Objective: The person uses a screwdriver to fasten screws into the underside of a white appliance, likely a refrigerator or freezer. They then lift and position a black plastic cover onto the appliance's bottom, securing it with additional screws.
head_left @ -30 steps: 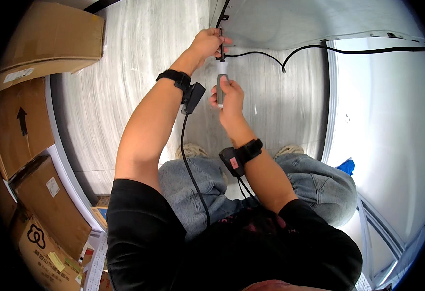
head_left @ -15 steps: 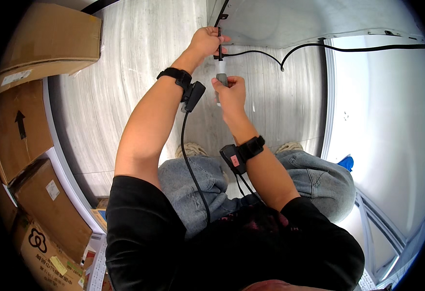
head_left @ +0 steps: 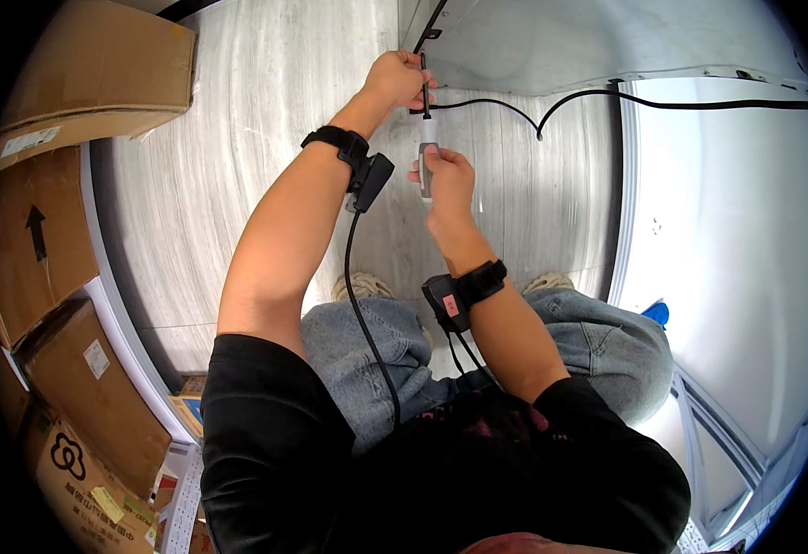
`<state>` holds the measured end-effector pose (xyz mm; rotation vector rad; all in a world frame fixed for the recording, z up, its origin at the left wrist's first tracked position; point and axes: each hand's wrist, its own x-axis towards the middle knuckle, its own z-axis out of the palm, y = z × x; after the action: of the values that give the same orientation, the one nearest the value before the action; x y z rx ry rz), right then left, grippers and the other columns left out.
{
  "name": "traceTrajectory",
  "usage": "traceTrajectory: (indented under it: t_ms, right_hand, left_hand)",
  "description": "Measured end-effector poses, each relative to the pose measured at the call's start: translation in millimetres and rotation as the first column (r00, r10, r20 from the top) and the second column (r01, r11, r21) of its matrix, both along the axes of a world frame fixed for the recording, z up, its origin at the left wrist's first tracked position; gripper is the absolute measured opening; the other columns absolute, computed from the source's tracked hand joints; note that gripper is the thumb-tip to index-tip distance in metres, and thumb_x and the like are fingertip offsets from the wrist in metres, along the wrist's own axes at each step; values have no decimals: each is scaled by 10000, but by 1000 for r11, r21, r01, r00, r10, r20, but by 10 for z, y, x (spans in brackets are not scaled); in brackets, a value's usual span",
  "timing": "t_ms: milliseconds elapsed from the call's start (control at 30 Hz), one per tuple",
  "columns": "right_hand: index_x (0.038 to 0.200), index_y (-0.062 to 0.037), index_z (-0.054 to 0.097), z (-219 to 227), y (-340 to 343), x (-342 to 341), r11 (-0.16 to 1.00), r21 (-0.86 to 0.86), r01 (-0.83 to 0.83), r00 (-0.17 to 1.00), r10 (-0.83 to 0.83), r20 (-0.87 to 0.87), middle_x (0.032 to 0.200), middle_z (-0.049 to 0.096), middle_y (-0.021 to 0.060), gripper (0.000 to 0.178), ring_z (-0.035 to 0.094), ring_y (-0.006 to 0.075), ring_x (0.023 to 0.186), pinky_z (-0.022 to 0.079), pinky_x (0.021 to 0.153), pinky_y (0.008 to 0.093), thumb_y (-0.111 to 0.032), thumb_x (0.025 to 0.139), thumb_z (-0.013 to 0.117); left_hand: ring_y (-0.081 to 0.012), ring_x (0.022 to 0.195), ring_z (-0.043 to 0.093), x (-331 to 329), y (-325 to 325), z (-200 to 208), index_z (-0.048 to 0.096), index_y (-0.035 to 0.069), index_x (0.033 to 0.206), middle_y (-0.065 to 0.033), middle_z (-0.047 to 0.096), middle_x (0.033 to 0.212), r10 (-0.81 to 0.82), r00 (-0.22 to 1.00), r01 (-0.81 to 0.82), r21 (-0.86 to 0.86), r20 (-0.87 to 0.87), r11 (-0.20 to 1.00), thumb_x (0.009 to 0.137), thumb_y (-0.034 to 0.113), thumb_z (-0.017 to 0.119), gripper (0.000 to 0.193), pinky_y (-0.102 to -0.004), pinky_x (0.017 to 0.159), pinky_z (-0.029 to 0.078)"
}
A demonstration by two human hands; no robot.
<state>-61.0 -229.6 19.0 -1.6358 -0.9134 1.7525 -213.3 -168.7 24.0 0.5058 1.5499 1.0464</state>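
My right hand point(head_left: 450, 182) is closed round the grey handle of a slim tool point(head_left: 426, 169), its thumb along the top. A whitish section runs from the handle toward a thin black rod point(head_left: 426, 100), which lies in line with it. Whether rod and tool are one piece I cannot tell. My left hand point(head_left: 399, 80) pinches the rod between thumb and fingers, beside the corner of a grey metal panel point(head_left: 551, 46). The rod's far end is close to the panel's edge. A black cable point(head_left: 485, 100) passes just right of my left fingers.
Cardboard boxes point(head_left: 39, 222) are stacked along the left. The thicker cable point(head_left: 681, 93) runs off right below the panel. A white panel point(head_left: 727, 212) borders the right side, with a small blue object point(head_left: 658, 312) near my knee. Wood-look flooring point(head_left: 247, 111) lies below my hands.
My right hand has turned on the grey handle, its thumb moving from the left side to the top. My left hand keeps its pinch on the rod. The whole view has shifted slightly.
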Motion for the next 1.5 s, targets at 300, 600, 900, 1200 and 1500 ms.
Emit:
traceTrajectory:
  t_ms: [300, 600, 900, 1200, 1500]
  right_hand:
    - [986, 2, 492, 17, -44, -58, 998, 5, -55, 994, 54, 91, 769, 590, 103, 196, 548, 165, 586, 428, 468, 274, -169, 905, 543]
    - [987, -5, 491, 108, 50, 74, 971, -163, -174, 965, 134, -227, 816, 574, 86, 233, 558, 158, 671, 449, 512, 281, -210, 900, 562]
    - [945, 18, 532, -14, 28, 98, 990, -73, -120, 991, 116, -64, 810, 592, 88, 253, 561, 152, 669, 445, 522, 273, -231, 902, 554]
    - [956, 19, 528, -103, -70, 77, 991, 99, -93, 992, 83, 99, 793, 603, 107, 246, 557, 166, 631, 456, 598, 282, -211, 890, 582]
    - [908, -24, 527, 6, -6, 231, 962, -183, -203, 960, 159, -230, 818, 576, 60, 232, 555, 151, 652, 452, 610, 285, -255, 918, 543]
  left_hand:
    - [-150, 751, 653, -102, 32, -20, 559, -1, 1057, -99, 664, 943, 4, 1000, -5, -22, -13, 1000, 887, 61, 521, 185, -249, 588, 512]
    - [-150, 780, 664, -122, 2, -11, 574, 13, 1059, -80, 670, 921, -30, 994, 33, -27, 102, 999, 906, 102, 525, 184, -243, 633, 522]
    - [-166, 776, 675, -54, 46, -24, 575, 17, 1059, -88, 672, 934, -33, 999, 33, -83, -6, 996, 919, 118, 514, 183, -254, 646, 535]
    - [-168, 743, 671, -57, 26, -19, 553, -7, 1051, -100, 671, 915, -8, 999, 10, -49, 47, 999, 907, 139, 556, 205, -235, 614, 529]
    - [-138, 741, 655, -53, 1, 22, 560, 33, 1081, -64, 667, 922, -25, 1000, 25, -44, -5, 999, 893, 135, 577, 215, -233, 626, 525]
